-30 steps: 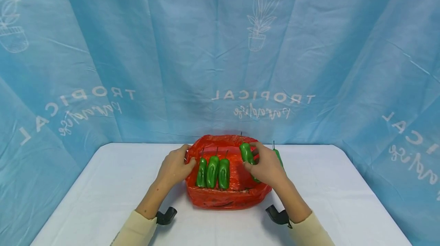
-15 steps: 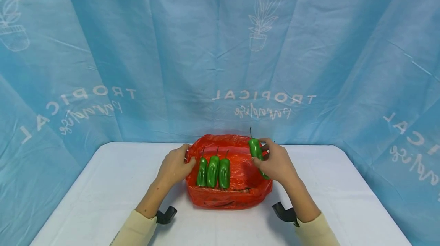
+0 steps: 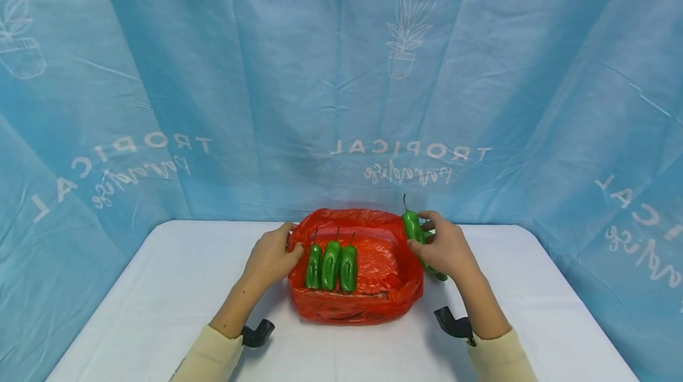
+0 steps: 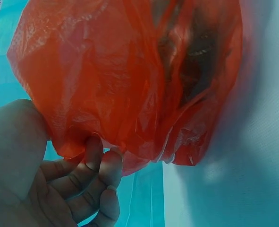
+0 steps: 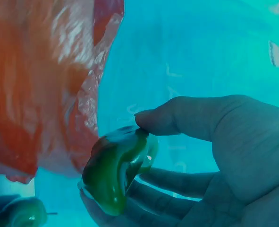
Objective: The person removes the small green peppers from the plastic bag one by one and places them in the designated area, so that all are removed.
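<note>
A red plastic bag (image 3: 352, 309) stands opened out on the white table, its mouth facing up. Three green peppers (image 3: 330, 266) lie side by side in its left half, stems away from me. At the bag's left rim my left hand (image 3: 273, 253) pinches the plastic between thumb and fingers (image 4: 94, 151). My right hand (image 3: 448, 248) holds another green pepper (image 3: 412, 226) just outside the right rim, stem up. That pepper (image 5: 113, 175) sits between thumb and fingers in the right wrist view. One more pepper (image 5: 21, 213) is on the table below, mostly hidden from the head view.
White cloth covers the table (image 3: 160, 293). A blue printed curtain (image 3: 288, 103) hangs behind the table and along both sides. Curved black pieces (image 3: 258, 334) stick out at both wrists. Something dark (image 4: 198, 56) shows through the bag's side.
My right hand has carried its pepper rightward, from inside the bag across the right rim to beyond it. The left hand and the three peppers in the bag have stayed put.
</note>
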Demonstrator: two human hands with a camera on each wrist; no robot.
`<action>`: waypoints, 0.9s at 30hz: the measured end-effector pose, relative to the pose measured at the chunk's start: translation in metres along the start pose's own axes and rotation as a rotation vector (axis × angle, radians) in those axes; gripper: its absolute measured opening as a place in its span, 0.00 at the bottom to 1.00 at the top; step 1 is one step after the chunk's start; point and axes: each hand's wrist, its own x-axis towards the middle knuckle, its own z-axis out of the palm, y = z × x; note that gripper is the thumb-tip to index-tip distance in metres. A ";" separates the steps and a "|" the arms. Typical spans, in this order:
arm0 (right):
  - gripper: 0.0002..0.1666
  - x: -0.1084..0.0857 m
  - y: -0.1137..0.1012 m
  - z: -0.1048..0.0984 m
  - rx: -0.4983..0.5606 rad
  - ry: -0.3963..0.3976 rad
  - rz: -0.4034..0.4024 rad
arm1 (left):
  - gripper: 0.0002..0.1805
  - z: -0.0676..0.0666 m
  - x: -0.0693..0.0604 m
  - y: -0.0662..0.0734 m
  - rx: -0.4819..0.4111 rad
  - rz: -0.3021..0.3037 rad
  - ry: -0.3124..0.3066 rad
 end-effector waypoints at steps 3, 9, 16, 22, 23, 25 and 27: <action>0.40 0.003 0.005 -0.002 -0.001 -0.010 0.017 | 0.24 -0.001 0.000 0.001 -0.005 -0.001 -0.003; 0.40 0.005 0.015 -0.007 0.013 -0.010 0.056 | 0.25 -0.002 0.000 0.001 -0.019 0.002 0.004; 0.42 0.007 0.026 -0.012 0.012 0.000 0.092 | 0.24 -0.003 0.000 0.001 -0.023 -0.002 -0.001; 0.43 0.010 0.038 -0.017 -0.005 -0.003 0.119 | 0.23 -0.003 0.000 0.002 -0.026 -0.010 -0.004; 0.43 0.011 0.040 -0.017 -0.006 -0.006 0.122 | 0.23 -0.003 0.000 0.001 -0.026 -0.008 -0.004; 0.43 0.012 0.044 -0.018 -0.007 -0.011 0.128 | 0.23 -0.002 0.000 0.001 -0.027 -0.005 -0.003; 0.43 0.014 0.047 -0.019 -0.013 -0.014 0.133 | 0.23 -0.002 -0.001 0.000 -0.028 -0.003 -0.001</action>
